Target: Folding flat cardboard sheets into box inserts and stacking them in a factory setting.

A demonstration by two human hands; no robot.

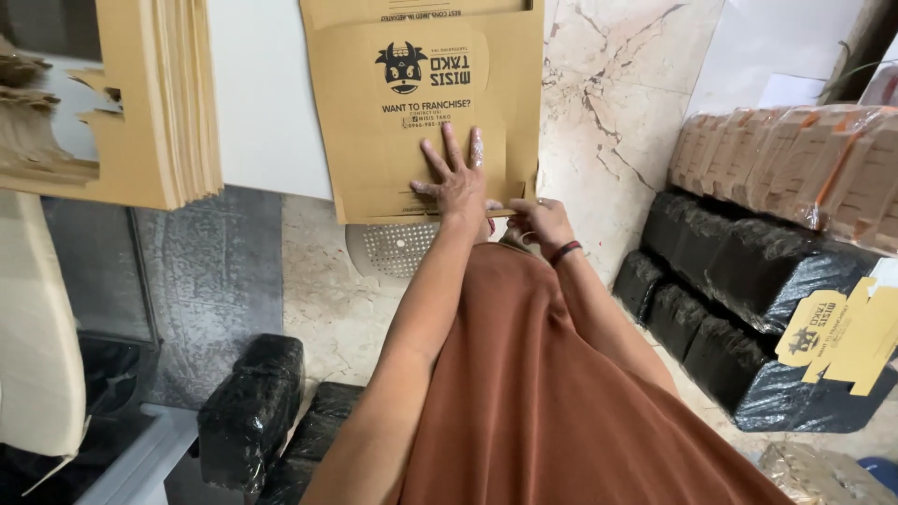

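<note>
Left hand (456,180) spread flat, fingers apart, on brown cardboard sheet (426,122) to pin it down. Right hand (539,221) just beside, pinching the sheet's near edge. Black wrapped bundles (748,281) stacked off right; drain cover (398,248) below the sheet.

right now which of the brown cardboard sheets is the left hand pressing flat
The printed flat brown cardboard sheet under the left hand; the yellow die-cut piece at right lies untouched.
</note>
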